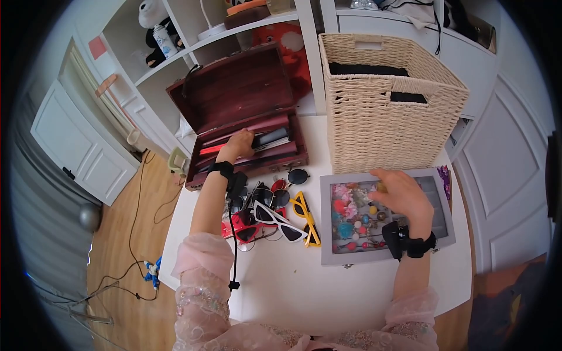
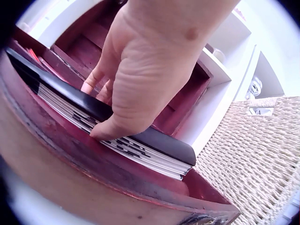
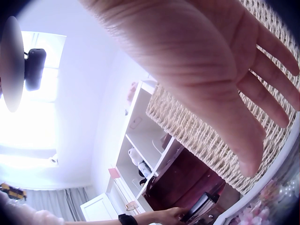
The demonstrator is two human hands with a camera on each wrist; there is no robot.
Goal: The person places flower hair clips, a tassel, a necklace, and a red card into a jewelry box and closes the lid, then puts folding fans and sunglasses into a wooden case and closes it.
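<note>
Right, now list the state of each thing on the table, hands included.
Chest: lid open
Black-covered stack: inside chest, layers pressed together
Left hand: pinching that stack
Sunglasses: loosely heaped, some overlapping
Jewelry case: lid closed, filled
Right hand: open, over the case; contact unclear
Woven basket: upright, open-topped, something black inside

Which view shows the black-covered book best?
Left wrist: the black-covered book is large, page edges visible, left hand over its middle. Head: small, partly hidden by that hand. Right wrist: small, near the bottom edge.
</note>
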